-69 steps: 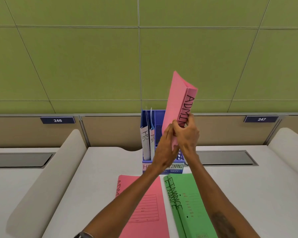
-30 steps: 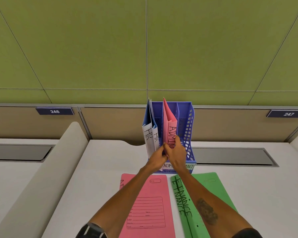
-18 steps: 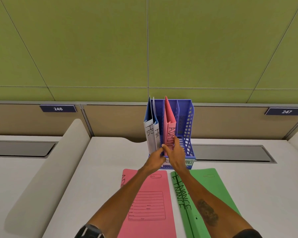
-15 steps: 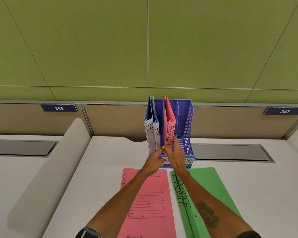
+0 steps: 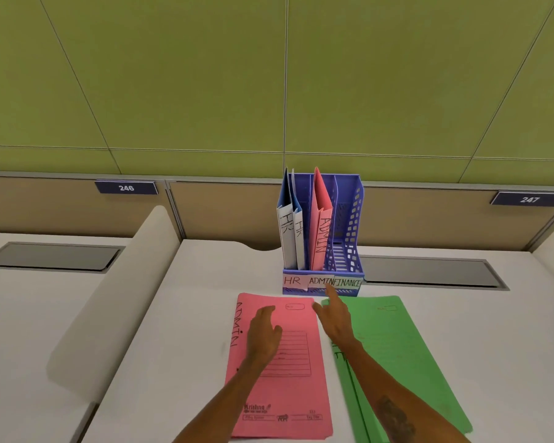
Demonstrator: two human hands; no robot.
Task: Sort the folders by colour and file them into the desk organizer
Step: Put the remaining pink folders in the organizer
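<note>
Both my hands are coming back from the blue organizer [image 5: 354, 219], where they were pushing in the pink folder [image 5: 321, 225]. That folder is now standing alone in the middle slot marked ADMIN. My left hand [image 5: 264, 334] is resting over the pink folder on the desk [image 5: 296, 391], fingers loose and holding nothing. My right hand [image 5: 335, 318] is hovering over the green folder [image 5: 397, 353], fingers spread, holding nothing.

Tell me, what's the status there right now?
Both hands empty: left hand over flat pink folder, right hand beside it. One pink folder filed. Green folders waiting. Nothing blocking.
</note>
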